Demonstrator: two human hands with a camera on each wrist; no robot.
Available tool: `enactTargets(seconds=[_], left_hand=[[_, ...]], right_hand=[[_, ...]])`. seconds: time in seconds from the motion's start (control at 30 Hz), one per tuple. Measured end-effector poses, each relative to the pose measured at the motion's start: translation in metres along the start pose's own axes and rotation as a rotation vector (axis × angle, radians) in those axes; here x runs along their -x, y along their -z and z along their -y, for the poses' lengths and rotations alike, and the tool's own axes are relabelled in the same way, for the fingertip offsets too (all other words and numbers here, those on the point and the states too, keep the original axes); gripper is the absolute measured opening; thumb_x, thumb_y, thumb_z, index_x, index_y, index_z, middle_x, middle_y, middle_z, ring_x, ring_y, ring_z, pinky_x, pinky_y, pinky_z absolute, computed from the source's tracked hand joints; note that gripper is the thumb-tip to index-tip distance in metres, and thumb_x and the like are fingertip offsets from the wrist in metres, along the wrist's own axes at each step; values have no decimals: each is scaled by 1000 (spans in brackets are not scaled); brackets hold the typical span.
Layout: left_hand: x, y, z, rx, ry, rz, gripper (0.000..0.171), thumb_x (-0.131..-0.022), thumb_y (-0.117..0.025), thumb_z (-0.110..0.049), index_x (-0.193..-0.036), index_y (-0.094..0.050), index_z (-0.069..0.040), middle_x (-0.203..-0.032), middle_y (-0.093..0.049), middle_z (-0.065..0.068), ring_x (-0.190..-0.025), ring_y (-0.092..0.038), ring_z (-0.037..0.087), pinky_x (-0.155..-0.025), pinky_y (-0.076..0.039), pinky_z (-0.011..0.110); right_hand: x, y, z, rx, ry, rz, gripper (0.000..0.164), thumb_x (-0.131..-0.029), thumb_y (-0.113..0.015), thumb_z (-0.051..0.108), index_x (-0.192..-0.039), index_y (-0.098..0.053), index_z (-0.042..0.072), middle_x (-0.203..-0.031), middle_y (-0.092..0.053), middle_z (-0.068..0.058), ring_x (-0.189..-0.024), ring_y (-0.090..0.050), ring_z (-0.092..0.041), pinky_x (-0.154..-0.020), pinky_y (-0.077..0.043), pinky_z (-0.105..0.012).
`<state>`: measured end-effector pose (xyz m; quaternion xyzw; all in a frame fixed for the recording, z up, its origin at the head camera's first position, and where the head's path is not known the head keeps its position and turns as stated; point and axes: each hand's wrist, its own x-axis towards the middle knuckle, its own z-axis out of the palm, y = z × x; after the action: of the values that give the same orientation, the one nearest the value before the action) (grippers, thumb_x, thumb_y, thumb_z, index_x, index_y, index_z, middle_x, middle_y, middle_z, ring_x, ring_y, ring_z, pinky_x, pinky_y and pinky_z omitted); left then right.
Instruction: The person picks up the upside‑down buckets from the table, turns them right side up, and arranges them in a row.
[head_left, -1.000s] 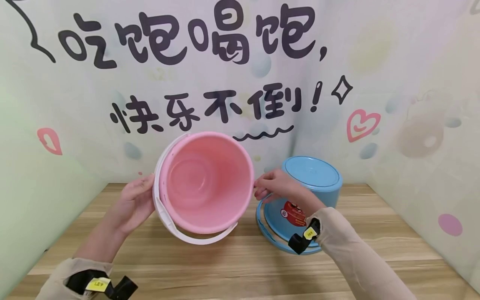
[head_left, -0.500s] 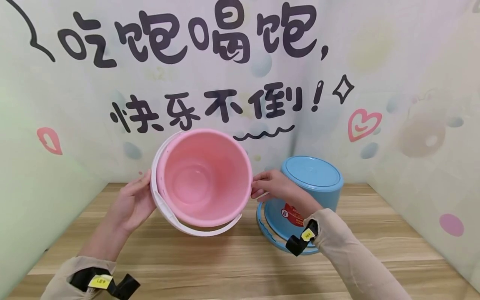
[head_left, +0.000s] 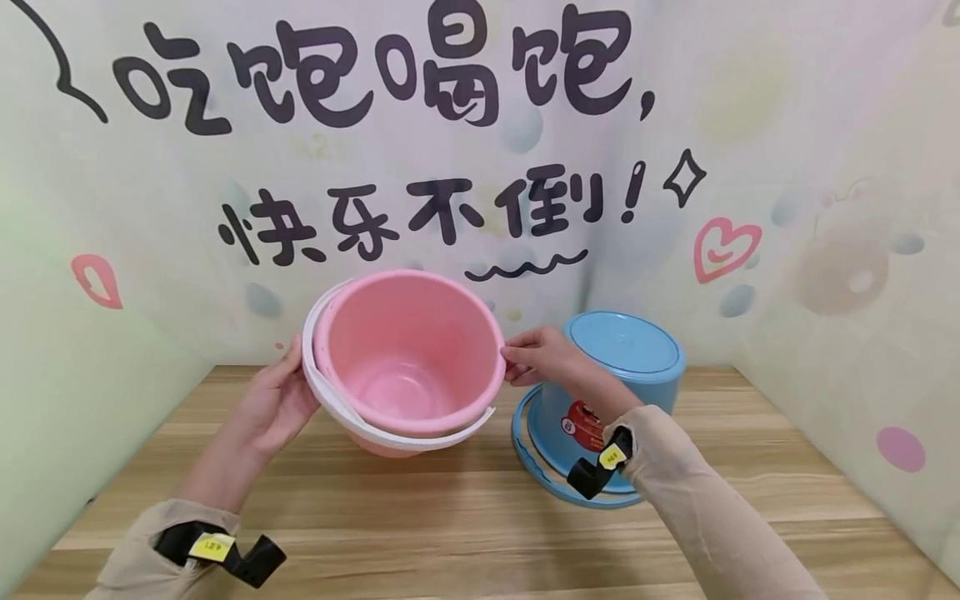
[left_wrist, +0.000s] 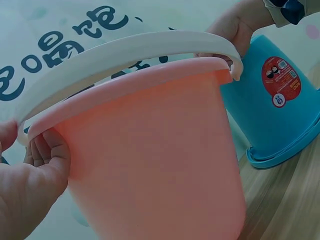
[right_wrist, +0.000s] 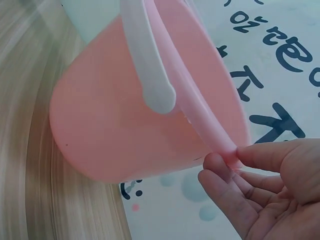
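A pink bucket point(head_left: 416, 350) tilts its mouth toward me at mid-left in the head view, and its inside shows. Its white handle point(head_left: 360, 421) hangs round the front of the rim. On the left side my left hand point(head_left: 273, 408) grips the rim and handle end, with curled fingers under the rim in the left wrist view. Thumb and fingers of my right hand point(head_left: 543, 358) pinch the rim on the right side, plainly seen in the right wrist view. Behind the right wrist stands an upside-down blue bucket point(head_left: 630, 350) with a red label point(head_left: 588, 423).
Both buckets are over a wood-grain table point(head_left: 420, 533). The blue bucket's handle point(head_left: 551, 483) lies round its base on the table. A printed backdrop point(head_left: 450, 150) with black lettering closes off the back and sides.
The pink bucket has tipped from facing me to a more upright slant, its bottom swinging down. Both hands keep their hold on the rim. The blue bucket stays put.
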<state>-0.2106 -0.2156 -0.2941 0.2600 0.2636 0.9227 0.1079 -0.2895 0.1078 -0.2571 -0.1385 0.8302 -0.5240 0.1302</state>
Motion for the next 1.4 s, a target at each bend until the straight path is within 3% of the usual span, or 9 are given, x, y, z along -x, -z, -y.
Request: enactTargets(seconds=[0.1,0.33,0.47,0.93,1.2,1.4], left_hand=[[1,2,2,9,4,-38,39,-100,-29,-18,-112,-61,1,-106,-62,11,-96,-59,17,-84,-49,28],[-1,3,4,81,33,-217,29,-97,-40,-17,-102,-63,1,-100,-61,11,-91,-60,17,-81,-50,27],[-2,4,5,99,45,-269,28,-96,-42,-18,-99,-63,1,-98,-61,11,-90,-60,18,-81,-50,27],[-3,14,6,126,76,-314,28,-96,-42,-19,-101,-60,2,-100,-60,12,-93,-60,19,-85,-48,28],[-5,18,5,169,75,-360,25,-95,-45,-17,-101,-60,2,-101,-59,10,-94,-59,19,-84,-49,29],[-5,20,4,198,82,-372,27,-96,-44,-19,-100,-60,2,-100,-59,10,-92,-60,19,-83,-49,29]], right_hand=[[-1,2,2,2,-3,0,28,-91,-58,16,-111,-62,-2,-83,-65,-13,-77,-64,-24,-71,-54,-34],[-3,6,4,-15,-8,12,29,-91,-57,17,-111,-62,-3,-83,-64,-13,-72,-62,-18,-75,-53,-37],[-6,7,4,-28,-18,19,29,-91,-58,17,-111,-62,-3,-82,-64,-13,-71,-62,-18,-74,-53,-35],[-13,8,5,-61,-41,19,28,-91,-58,16,-110,-63,-4,-80,-64,-12,-66,-63,-15,-67,-54,-28],[-16,5,5,-89,-61,-3,28,-91,-58,15,-112,-62,-3,-79,-64,-12,-67,-63,-16,-74,-52,-34],[-19,3,4,-106,-66,-8,28,-91,-58,16,-111,-63,-3,-78,-64,-12,-66,-63,-15,-69,-54,-29]])
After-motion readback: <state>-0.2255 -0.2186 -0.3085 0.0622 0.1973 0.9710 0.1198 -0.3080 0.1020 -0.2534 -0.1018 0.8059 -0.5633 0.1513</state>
